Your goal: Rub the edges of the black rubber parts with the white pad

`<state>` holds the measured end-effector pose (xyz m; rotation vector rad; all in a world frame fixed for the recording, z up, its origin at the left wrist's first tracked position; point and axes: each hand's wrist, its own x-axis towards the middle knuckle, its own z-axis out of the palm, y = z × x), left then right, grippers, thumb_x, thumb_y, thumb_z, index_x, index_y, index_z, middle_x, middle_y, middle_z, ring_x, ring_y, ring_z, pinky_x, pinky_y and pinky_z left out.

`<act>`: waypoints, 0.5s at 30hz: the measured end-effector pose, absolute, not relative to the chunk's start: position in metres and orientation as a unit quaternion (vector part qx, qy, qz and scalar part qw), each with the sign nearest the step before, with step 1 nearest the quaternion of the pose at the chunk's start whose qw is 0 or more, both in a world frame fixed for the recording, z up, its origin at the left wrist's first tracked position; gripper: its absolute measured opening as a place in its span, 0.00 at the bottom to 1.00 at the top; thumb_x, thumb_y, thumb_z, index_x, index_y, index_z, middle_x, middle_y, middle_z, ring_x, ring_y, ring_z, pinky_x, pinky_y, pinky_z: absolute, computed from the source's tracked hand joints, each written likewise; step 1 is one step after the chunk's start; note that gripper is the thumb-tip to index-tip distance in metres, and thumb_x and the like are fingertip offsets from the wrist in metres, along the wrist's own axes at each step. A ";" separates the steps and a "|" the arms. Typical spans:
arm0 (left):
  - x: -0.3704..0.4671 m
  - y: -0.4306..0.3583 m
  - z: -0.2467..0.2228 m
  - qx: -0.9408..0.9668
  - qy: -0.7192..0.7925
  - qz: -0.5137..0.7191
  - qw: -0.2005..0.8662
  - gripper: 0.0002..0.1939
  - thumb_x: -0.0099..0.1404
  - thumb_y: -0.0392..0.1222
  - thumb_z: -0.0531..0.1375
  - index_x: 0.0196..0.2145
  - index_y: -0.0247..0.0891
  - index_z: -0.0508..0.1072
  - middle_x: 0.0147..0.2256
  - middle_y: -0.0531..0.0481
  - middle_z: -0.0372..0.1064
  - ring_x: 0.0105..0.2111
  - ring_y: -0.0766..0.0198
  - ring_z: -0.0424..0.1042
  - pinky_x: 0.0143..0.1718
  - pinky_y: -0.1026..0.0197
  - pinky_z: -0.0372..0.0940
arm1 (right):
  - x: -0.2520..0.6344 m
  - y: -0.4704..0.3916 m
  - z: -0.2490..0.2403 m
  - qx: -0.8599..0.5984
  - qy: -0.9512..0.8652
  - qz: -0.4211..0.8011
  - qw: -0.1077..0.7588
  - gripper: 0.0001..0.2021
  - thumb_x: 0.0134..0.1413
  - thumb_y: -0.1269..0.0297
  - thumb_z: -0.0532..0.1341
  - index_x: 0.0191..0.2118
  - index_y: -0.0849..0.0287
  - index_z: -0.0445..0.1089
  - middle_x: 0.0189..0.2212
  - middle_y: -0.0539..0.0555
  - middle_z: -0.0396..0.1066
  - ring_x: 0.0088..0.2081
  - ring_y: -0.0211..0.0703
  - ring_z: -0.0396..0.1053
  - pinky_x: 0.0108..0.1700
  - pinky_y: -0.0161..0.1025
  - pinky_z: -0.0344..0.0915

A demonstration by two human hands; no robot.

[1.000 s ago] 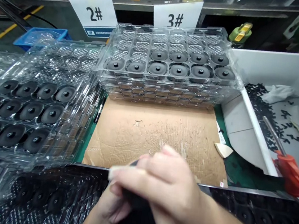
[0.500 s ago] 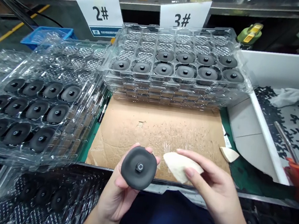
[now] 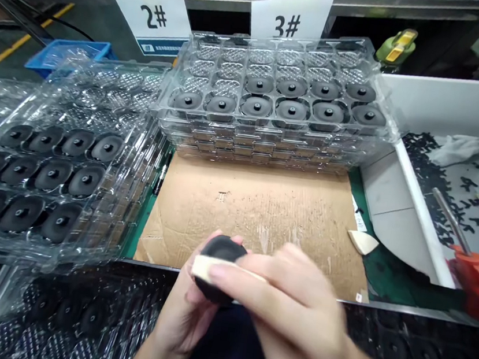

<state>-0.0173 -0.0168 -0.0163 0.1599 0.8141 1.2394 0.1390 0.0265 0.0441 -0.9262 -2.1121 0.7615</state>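
Observation:
Just past the near edge of the cardboard, my left hand [image 3: 181, 318] holds a black rounded disc [image 3: 224, 247] by its rim, face up. My right hand [image 3: 294, 303], slightly blurred, pinches a cream-coloured pad [image 3: 206, 267] that lies across the disc's face. The pad and fingers hide the disc's centre and much of its lower part. A similar cream piece [image 3: 363, 242] lies at the cardboard's right edge.
Stacked clear trays [image 3: 272, 125] with black discs stand behind the cardboard [image 3: 245, 203]; more trays [image 3: 103, 186] are at left. At right are a white bin [image 3: 426, 226] with small black bits and an orange-handled tool [image 3: 478, 279]. A green-yellow object [image 3: 396, 47] is behind.
My right hand has moved left with the cream pad, from beside the disc onto its face. My left hand still holds the disc in nearly the same place. The whole view has shifted slightly.

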 end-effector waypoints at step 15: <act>-0.014 -0.007 -0.016 0.050 0.385 0.559 0.733 0.28 0.44 0.49 0.65 0.46 0.46 0.70 0.47 0.49 0.70 0.45 0.54 0.70 0.49 0.54 0.63 | 0.161 0.026 -0.039 -0.567 -0.669 0.380 0.293 0.14 0.57 0.67 0.52 0.49 0.55 0.66 0.43 0.53 0.71 0.41 0.42 0.69 0.40 0.40 0.66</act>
